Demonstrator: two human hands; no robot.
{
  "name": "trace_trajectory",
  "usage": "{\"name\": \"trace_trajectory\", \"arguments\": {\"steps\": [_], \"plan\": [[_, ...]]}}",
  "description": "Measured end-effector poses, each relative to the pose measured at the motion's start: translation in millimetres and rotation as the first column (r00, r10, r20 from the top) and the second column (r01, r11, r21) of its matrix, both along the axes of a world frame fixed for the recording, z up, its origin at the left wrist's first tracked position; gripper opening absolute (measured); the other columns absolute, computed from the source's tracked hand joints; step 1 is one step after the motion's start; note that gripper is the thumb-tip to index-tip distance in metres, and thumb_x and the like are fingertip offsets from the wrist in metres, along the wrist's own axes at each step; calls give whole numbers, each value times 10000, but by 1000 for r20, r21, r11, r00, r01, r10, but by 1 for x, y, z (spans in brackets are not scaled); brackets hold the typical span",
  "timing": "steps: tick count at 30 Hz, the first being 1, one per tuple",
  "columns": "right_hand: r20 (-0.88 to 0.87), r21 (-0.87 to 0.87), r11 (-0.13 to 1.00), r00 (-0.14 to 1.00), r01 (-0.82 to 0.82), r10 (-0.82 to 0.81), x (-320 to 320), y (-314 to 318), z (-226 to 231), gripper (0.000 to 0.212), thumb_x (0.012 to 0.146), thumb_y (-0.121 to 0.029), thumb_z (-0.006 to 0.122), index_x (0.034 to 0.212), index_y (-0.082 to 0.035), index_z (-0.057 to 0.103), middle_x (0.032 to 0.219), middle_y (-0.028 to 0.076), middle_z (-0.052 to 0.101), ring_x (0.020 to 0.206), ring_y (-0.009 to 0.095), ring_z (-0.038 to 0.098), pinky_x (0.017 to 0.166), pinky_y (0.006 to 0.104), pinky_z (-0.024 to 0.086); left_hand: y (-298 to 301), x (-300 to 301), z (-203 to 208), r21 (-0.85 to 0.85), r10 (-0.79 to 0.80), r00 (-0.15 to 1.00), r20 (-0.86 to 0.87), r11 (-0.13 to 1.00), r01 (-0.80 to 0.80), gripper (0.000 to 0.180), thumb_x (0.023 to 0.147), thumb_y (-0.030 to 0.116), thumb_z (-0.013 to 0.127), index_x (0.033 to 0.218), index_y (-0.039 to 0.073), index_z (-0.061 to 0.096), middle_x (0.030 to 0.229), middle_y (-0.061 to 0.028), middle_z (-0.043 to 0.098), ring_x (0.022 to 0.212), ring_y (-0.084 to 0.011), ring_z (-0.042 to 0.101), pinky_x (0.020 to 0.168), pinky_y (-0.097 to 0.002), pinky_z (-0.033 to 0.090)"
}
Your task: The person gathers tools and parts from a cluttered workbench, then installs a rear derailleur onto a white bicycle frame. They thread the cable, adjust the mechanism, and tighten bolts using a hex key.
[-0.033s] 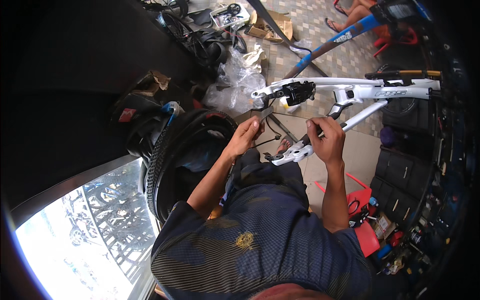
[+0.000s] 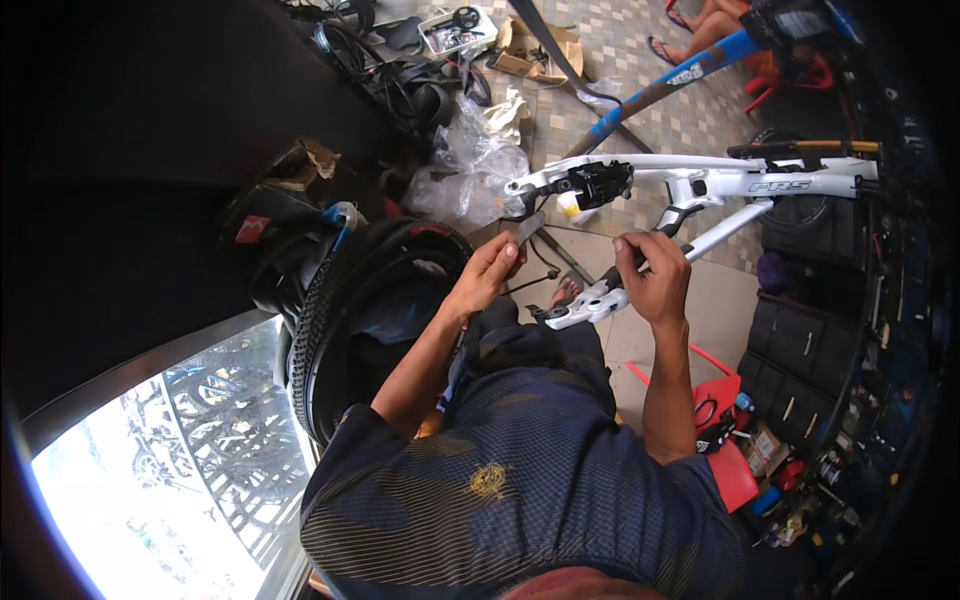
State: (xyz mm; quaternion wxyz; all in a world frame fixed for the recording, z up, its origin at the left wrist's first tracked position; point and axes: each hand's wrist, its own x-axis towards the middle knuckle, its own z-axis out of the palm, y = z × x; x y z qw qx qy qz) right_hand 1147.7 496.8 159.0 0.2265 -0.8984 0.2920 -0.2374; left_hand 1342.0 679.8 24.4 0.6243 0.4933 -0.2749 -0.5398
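My left hand is closing around one end of a flat grey strip, with the thumb pressing along it and the free end pointing up and to the right. My right hand is holding its fingers curled in, with the thumb tip near the forefinger; I am not managing to tell whether anything is sitting in that pinch.

The strip is sticking out between my hands, nearer the left one, just below the end of a white bike frame. The frame is stretching across in front of me to the right, and a black mechanical part is sitting along its upper arm. My right hand is partly covering the frame's lower arm; whether it is touching it, I am not seeing clearly.

Beyond the frame, a blue tube is slanting up to the right. To my left, black tyres are standing bunched together, and a clear plastic sheet is lying crumpled past them. On my right, a red chair is standing near my forearm. At the upper right, another person's legs are showing.
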Motion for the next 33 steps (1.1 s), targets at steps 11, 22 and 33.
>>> {"name": "trace_trajectory", "arguments": {"steps": [11,22,33], "plan": [[-106,14,998,993,57,-55,10,2,2,87,916,-124,728,889,-41,732,764,93,693,671,255,676,634,367,514,-23,40,83,-177,202,456,867,979,-96,214,965,205,721,1148,96,704,888,-105,645,758,-371,665,646,-449,525],[-165,44,996,984,74,-66,12,1,0,71,919,-107,721,888,-44,732,768,83,698,675,247,669,637,350,506,-30,62,94,-325,328,299,896,944,-63,256,854,244,807,1090,171,736,821,-43,618,741,-269,647,637,-407,517],[-169,24,999,985,48,-43,10,-1,-3,46,905,-81,726,886,-44,745,740,75,688,662,239,658,621,350,497,-44,60,67,-496,500,268,823,864,-90,315,808,295,856,889,85,637,816,-45,590,730,-263,663,618,-398,534]]}}
